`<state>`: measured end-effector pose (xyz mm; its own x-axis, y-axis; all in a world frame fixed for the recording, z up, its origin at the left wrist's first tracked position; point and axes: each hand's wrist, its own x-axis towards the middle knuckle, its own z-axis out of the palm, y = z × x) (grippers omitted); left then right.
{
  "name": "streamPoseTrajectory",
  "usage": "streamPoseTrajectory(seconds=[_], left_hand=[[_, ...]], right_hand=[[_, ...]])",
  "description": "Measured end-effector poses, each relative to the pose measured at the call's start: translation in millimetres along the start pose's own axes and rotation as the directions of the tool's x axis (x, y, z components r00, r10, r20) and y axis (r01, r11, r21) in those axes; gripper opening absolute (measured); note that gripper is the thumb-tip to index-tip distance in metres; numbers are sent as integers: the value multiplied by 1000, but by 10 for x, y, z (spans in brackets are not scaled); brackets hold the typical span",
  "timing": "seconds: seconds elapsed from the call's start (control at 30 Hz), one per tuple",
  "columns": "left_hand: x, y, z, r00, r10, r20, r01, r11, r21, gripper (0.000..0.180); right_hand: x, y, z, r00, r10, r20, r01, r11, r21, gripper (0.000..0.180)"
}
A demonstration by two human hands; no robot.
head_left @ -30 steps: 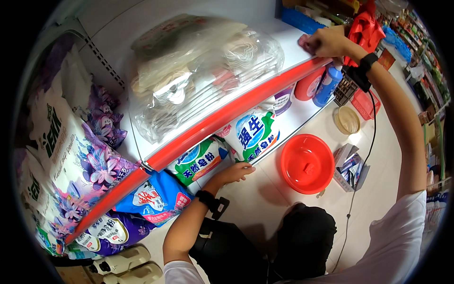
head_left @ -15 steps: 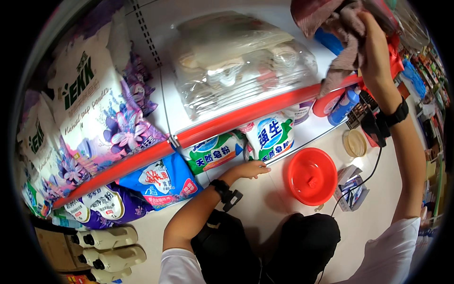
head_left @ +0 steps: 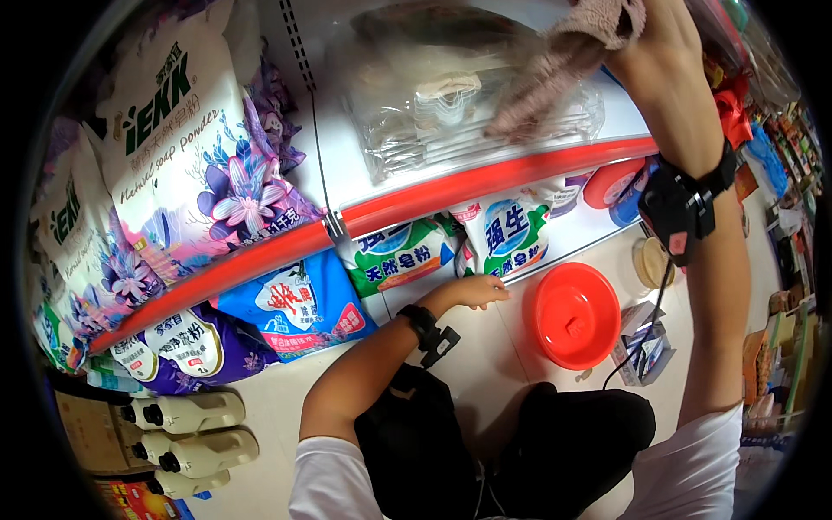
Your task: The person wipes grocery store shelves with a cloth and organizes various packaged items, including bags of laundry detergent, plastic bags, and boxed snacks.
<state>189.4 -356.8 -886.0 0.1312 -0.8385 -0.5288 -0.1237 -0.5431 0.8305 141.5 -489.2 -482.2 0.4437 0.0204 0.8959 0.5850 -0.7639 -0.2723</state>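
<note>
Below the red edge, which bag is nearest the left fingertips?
The white bag, just beyond the left fingertips; the green bag, blue bag and purple bag lie farther left.

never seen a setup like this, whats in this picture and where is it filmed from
No robot here: these are a person's bare hands, seen from a camera worn on the head, looking down. Black devices are strapped to both wrists. The right hand holds a pinkish cloth, blurred, by a clear plastic package on a red-edged shelf. The left hand, apparently holding nothing, is near the lower shelf's edge. White-and-purple bags stand at the left; a red basin sits on the floor beside an open box.
</note>
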Motion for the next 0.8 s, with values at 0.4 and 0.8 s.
streamPoseTrajectory(seconds=[0.4,0.8], left_hand=[[-509,422,-65,964,264,-35,-259,960,104,68],[-298,202,-102,996,-78,-47,76,996,-50,63]], right_hand=[[-1048,-234,375,679,159,717,-699,-158,697,39],[-2199,-557,169,83,332,940,-996,1,88,38]])
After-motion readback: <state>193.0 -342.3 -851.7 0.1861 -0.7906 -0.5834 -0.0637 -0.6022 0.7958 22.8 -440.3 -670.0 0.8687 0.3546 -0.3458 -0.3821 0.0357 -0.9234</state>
